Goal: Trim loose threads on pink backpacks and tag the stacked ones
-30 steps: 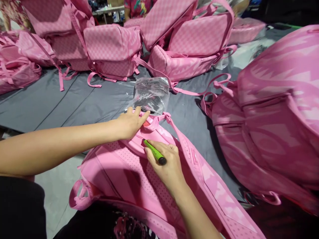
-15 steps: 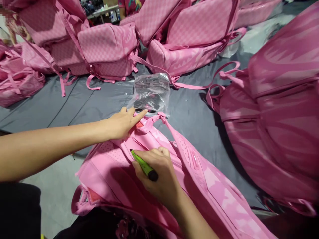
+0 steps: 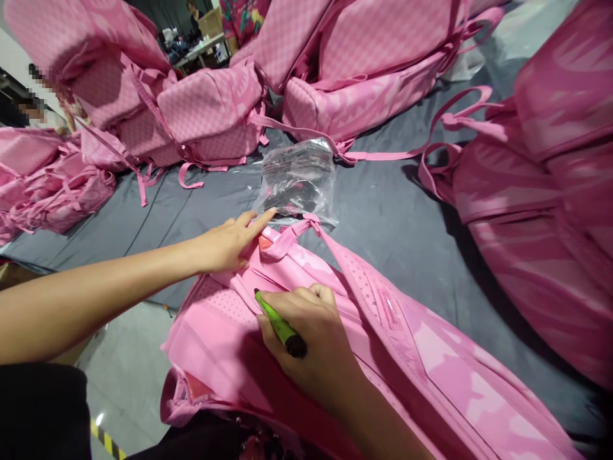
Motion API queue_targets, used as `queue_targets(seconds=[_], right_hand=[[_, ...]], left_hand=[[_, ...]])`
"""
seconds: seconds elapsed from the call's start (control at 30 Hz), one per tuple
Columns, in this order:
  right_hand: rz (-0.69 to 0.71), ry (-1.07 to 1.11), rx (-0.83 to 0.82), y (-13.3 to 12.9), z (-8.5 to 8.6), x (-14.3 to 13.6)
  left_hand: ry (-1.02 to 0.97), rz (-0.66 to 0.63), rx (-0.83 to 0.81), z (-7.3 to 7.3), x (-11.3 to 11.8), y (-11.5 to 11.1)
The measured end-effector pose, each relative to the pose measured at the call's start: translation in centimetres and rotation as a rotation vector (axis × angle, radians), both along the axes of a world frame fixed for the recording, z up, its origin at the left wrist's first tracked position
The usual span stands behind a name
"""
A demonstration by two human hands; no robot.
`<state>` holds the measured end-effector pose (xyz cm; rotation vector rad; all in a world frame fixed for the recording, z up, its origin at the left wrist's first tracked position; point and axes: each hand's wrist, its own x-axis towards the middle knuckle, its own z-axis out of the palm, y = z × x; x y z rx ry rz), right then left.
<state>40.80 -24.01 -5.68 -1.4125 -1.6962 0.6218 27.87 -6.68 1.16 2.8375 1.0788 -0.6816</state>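
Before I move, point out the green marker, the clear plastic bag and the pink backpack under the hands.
Green marker [image 3: 278, 323], head view: on its green barrel.
Clear plastic bag [image 3: 299, 180], head view: mid-face.
Pink backpack [image 3: 213, 342], head view: smooth panel left of the marker.

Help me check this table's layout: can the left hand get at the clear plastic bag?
Probably yes: the left hand rests on the nearest pink backpack, close to the clear plastic bag, with nothing visible in the way.
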Motion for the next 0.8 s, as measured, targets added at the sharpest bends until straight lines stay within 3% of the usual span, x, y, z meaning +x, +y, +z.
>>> queue_targets(seconds=[0.27,0.57,0.8], right_hand=[[-0.018,-0.032,-0.002,0.6,-0.1,0.8],[-0.016,-0.016,0.032,3.4,-0.7,-0.3],[-0.095,0.026,0.043,3.5,-0.9,-1.1]], left_hand=[[0.051,0.150,-0.036,0.3,0.4,-0.1],[0.094,0.154,-0.051,0.4,1.4,-0.5],[0.056,0.096,-0.043,-0.6,0.8,0.0]])
